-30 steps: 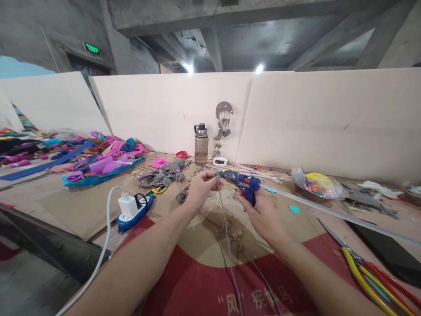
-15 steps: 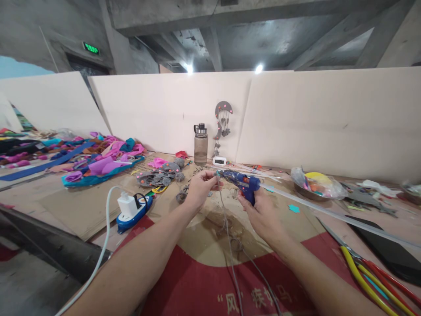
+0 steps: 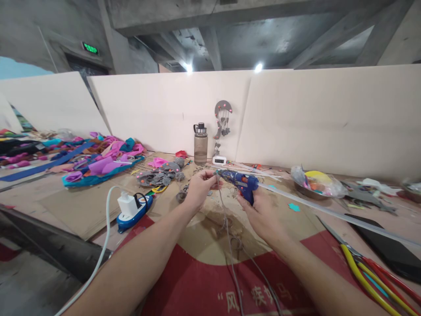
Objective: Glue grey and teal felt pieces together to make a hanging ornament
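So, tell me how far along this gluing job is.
Done: a finished-looking grey hanging ornament leans on the back board. In hand: the left hand pinches a thin cord at the blue glue gun, which the right hand holds. Left: loose grey felt pieces lie unattached.

A blue glue gun (image 3: 241,183) points left at a thin grey cord (image 3: 226,228) hanging to the table.

The glue gun (image 3: 242,183) has a glossy blue plastic body. The cord (image 3: 230,245) below it is thin, grey and matt. The bottle (image 3: 200,147) at 12 o'clock is smoky clear plastic with a shiny metal cap. The work surface (image 3: 82,206) is matt brown cardboard. The power strip (image 3: 133,208) is glossy plastic.
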The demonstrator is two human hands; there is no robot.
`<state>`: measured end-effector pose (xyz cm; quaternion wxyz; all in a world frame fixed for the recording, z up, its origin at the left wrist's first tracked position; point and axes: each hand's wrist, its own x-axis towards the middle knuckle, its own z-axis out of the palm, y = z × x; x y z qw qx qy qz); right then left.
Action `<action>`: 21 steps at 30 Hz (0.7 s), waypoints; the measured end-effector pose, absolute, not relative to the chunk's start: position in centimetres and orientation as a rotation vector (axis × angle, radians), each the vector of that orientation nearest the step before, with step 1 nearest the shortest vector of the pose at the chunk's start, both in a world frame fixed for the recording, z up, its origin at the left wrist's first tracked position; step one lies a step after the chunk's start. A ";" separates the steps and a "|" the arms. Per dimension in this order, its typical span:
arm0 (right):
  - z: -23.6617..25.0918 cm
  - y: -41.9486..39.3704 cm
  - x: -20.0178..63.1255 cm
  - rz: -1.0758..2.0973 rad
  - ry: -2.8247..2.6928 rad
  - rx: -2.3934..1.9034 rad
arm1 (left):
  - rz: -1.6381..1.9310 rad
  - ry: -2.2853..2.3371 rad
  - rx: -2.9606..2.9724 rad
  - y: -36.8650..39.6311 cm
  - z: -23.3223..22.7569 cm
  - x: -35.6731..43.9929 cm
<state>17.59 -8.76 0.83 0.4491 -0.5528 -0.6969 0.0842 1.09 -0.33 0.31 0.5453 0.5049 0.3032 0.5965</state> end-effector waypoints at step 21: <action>1.1 -8.7 17.9 0.199 -1.680 -1.359 | 1.406 0.699 1.161 -0.4 0.6 1.0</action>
